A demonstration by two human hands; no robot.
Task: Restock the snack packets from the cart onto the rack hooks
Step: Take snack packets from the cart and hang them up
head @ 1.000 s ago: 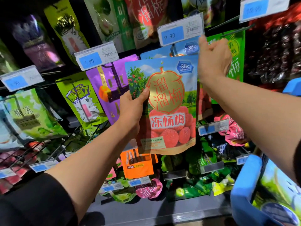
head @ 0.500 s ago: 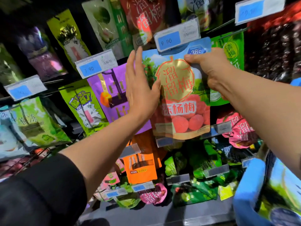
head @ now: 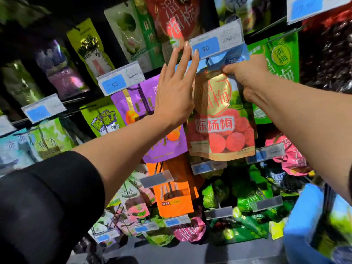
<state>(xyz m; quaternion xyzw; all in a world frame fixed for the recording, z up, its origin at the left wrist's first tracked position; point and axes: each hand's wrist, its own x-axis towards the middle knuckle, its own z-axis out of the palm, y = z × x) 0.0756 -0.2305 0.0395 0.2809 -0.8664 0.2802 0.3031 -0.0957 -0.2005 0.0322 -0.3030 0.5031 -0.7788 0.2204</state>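
Hanging snack bags filled the rack point(head: 133, 27). At upper centre, the right hand point(head: 247, 77) pinched the top of a red berry packet point(head: 221, 130) under a price tag point(head: 215, 44). The left hand point(head: 175, 92) lay flat, fingers straight, against the packet's left edge.

Right hand point(head: 249, 77) pinches the top of a glossy red-and-blue bayberry snack pouch point(head: 222, 130) beneath a blue-and-white price tag point(head: 216, 43); flat left hand point(head: 174, 88) rests beside a purple pouch point(head: 141, 100).

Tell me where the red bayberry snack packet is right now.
Head view, centre-right: the red bayberry packet hangs under the blue price tag, right hand pinching its top, purple packet on its left.
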